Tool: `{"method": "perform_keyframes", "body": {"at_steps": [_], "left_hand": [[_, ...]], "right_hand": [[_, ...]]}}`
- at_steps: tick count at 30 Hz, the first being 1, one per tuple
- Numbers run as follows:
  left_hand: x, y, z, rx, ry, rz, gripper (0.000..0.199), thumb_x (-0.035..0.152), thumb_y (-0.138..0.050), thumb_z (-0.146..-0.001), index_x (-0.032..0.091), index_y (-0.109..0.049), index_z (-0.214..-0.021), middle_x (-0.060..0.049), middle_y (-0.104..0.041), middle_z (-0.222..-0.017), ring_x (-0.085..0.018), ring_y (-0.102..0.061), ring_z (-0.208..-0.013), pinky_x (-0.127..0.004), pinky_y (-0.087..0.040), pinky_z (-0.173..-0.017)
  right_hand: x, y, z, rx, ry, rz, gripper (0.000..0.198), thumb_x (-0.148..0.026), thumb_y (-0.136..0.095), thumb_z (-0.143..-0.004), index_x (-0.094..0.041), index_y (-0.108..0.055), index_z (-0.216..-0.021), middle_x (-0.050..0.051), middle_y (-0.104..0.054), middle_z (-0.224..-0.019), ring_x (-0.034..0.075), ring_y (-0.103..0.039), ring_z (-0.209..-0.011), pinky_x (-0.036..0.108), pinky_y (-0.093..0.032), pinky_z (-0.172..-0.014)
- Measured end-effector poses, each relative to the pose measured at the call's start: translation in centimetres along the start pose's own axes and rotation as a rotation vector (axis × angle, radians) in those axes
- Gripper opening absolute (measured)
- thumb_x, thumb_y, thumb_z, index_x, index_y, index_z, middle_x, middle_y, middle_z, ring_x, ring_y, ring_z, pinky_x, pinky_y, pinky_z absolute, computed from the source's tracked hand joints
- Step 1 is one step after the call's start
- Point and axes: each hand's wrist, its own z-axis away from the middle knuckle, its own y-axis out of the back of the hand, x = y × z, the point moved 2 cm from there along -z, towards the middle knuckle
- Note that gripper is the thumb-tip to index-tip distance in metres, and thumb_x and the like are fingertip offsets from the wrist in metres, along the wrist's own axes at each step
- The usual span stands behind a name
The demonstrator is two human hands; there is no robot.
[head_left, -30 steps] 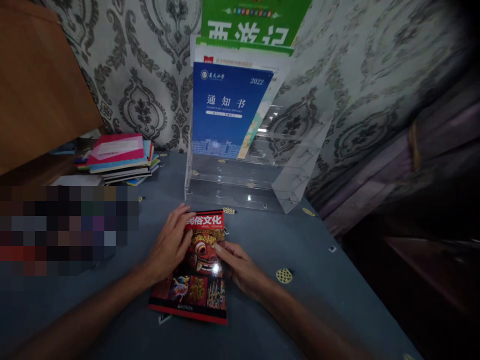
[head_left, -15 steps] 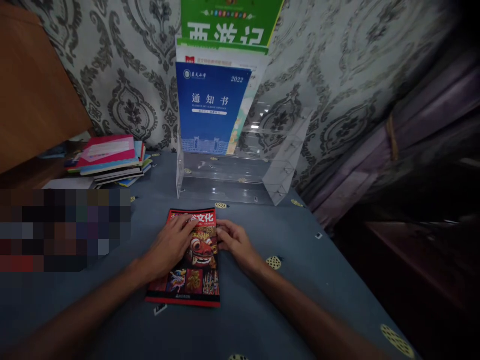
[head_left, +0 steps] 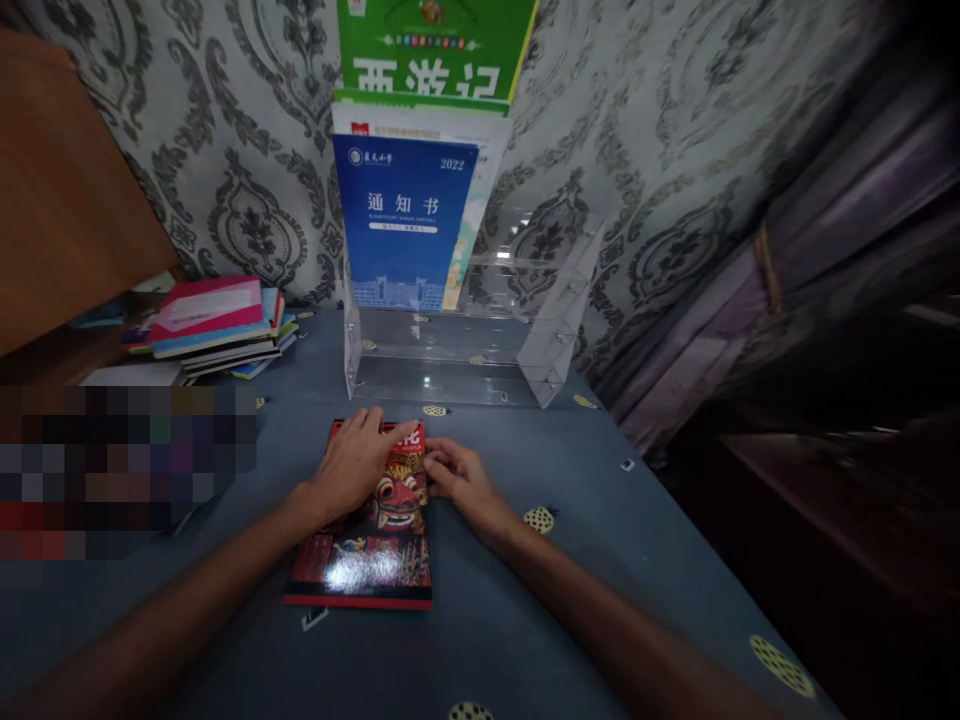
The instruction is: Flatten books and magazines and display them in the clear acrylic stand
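A book (head_left: 394, 515) with a red and black cover and a red mask picture lies on the blue tablecloth. My left hand (head_left: 351, 462) rests on the upper left of its cover, fingers stretched toward the top edge and thumb across the title. At the right edge, my right hand (head_left: 461, 482) has its fingers curled in, thumb and fingertips pinched at the book's side. Bright glare covers the lower part of the cover.
Behind the book stands a clear acrylic rack (head_left: 551, 350), holding a blue booklet (head_left: 405, 240) and a green book (head_left: 439, 50). A pile of books (head_left: 217, 320) lies at the back left near a brown wooden panel (head_left: 75, 190). Purple curtains (head_left: 720, 310) hang at right.
My left hand has shifted up the cover, its thumb now over the title. Glare has appeared on the lower cover. The view has moved slightly; my right hand stays at the book's edge.
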Motion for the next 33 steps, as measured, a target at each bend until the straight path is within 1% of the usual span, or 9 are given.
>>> {"method": "perform_keyframes", "body": {"at_steps": [3, 6, 10, 15, 18, 23, 26, 28, 33], "left_hand": [[0.0, 0.0, 0.2, 0.0, 0.027, 0.033, 0.049, 0.013, -0.046, -0.095, 0.034, -0.056, -0.139, -0.008, -0.056, -0.101, -0.025, -0.053, -0.093, -0.036, -0.048, -0.08], [0.1, 0.1, 0.5, 0.011, 0.003, 0.087, 0.049, 0.011, -0.048, -0.094, 0.032, -0.058, -0.136, -0.008, -0.056, -0.104, -0.024, -0.053, -0.094, -0.036, -0.048, -0.081], [0.6, 0.1, 1.3, 0.042, -0.089, 0.184, 0.05, 0.007, -0.049, -0.091, 0.031, -0.06, -0.134, -0.007, -0.058, -0.105, -0.023, -0.053, -0.094, -0.037, -0.048, -0.082], [1.0, 0.0, 2.2, 0.132, -0.283, 0.342, 0.043, 0.01, -0.043, -0.096, 0.031, -0.063, -0.127, -0.006, -0.061, -0.106, -0.021, -0.054, -0.096, -0.038, -0.049, -0.084], [1.2, 0.1, 2.5, 0.16, -0.316, 0.398, 0.039, 0.011, -0.042, -0.097, 0.028, -0.065, -0.124, -0.007, -0.061, -0.108, -0.022, -0.055, -0.098, -0.038, -0.049, -0.085], [1.6, 1.2, 2.5, 0.165, -0.204, 0.562, 0.031, 0.018, -0.039, -0.101, 0.021, -0.061, -0.122, -0.007, -0.062, -0.103, -0.02, -0.056, -0.095, -0.035, -0.049, -0.084], [1.6, 1.9, 2.4, 0.153, -0.085, 0.707, 0.021, 0.025, -0.042, -0.102, 0.02, -0.061, -0.109, -0.005, -0.063, -0.1, -0.019, -0.059, -0.095, -0.033, -0.048, -0.086], [1.4, 2.1, 2.2, 0.132, 0.0, 0.789, 0.018, 0.031, -0.046, -0.101, 0.021, -0.059, -0.101, -0.003, -0.063, -0.094, -0.018, -0.06, -0.09, -0.032, -0.048, -0.082], [1.4, 2.3, 2.1, 0.064, 0.219, 0.892, 0.032, 0.05, -0.062, -0.088, 0.022, -0.053, -0.102, 0.001, -0.062, -0.088, -0.017, -0.058, -0.078, -0.03, -0.045, -0.069]], "right_hand": [[0.2, 0.1, -0.1, -0.016, 0.022, 0.007, 0.036, -0.043, -0.075, -0.076, -0.02, -0.067, -0.102, 0.0, -0.068, -0.081, 0.013, -0.064, -0.07, 0.026, -0.055, -0.065], [0.2, 0.1, -0.1, -0.015, 0.027, 0.008, 0.033, -0.043, -0.072, -0.078, -0.02, -0.068, -0.101, 0.0, -0.069, -0.083, 0.013, -0.064, -0.068, 0.026, -0.055, -0.064], [0.1, 0.1, -0.1, -0.004, -0.011, -0.026, 0.028, -0.039, -0.072, -0.077, -0.021, -0.068, -0.099, 0.0, -0.069, -0.084, 0.011, -0.063, -0.065, 0.025, -0.055, -0.064], [0.1, 0.3, -0.3, 0.034, -0.031, -0.056, 0.028, -0.034, -0.073, -0.074, -0.021, -0.069, -0.098, 0.0, -0.068, -0.085, 0.011, -0.064, -0.07, 0.023, -0.055, -0.062], [0.1, 0.4, -0.2, 0.04, -0.033, -0.058, 0.028, -0.033, -0.074, -0.075, -0.022, -0.069, -0.1, 0.0, -0.068, -0.085, 0.013, -0.065, -0.074, 0.023, -0.055, -0.062], [-0.1, 0.2, 0.1, -0.006, -0.011, -0.07, 0.031, -0.032, -0.076, -0.076, -0.023, -0.069, -0.105, -0.002, -0.067, -0.081, 0.013, -0.066, -0.074, 0.026, -0.058, -0.067], [-0.3, 0.0, 0.2, -0.031, 0.002, -0.144, 0.04, -0.034, -0.082, -0.072, -0.023, -0.067, -0.107, -0.002, -0.068, -0.081, 0.012, -0.066, -0.074, 0.026, -0.058, -0.067], [-0.5, -0.3, 0.2, -0.047, 0.013, -0.2, 0.044, -0.036, -0.085, -0.07, -0.023, -0.066, -0.107, -0.003, -0.068, -0.079, 0.012, -0.066, -0.072, 0.027, -0.059, -0.067], [-0.5, -0.9, 0.3, -0.089, 0.027, -0.256, 0.047, -0.038, -0.088, -0.069, -0.023, -0.065, -0.107, -0.005, -0.068, -0.074, 0.011, -0.065, -0.066, 0.027, -0.057, -0.065]]}}
